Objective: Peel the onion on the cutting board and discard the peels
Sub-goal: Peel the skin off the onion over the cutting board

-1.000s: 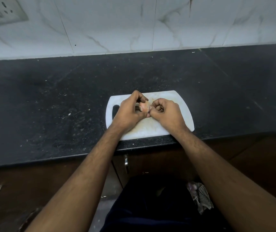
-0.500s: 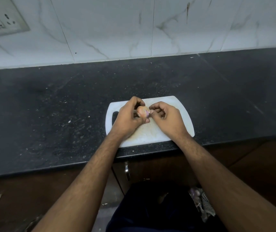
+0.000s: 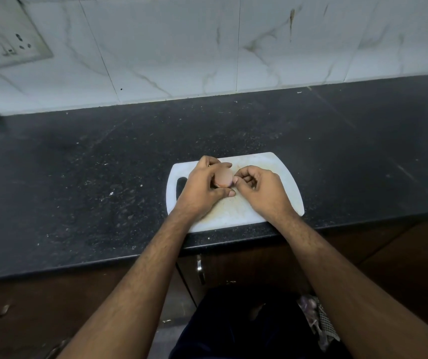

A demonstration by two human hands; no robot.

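Note:
A small pinkish-brown onion (image 3: 224,177) is held just above the white cutting board (image 3: 280,177) near the counter's front edge. My left hand (image 3: 202,189) grips the onion, fingers over its top and thumb underneath, hiding most of it. My right hand (image 3: 258,189) sits right beside it with fingers curled; its thumb and forefinger pinch at the onion's right end, where a bit of purple skin shows. I cannot see any loose peel on the board.
The board lies on a black speckled counter (image 3: 78,190) with crumbs scattered on it. White marble tiles and a socket plate (image 3: 5,46) back the counter. A checked cloth (image 3: 321,320) lies low down by the brown cabinet (image 3: 389,255).
The view tilted so the board sits lower in frame. My left hand turned the onion and now covers more of it; my right fingers shifted to its right end.

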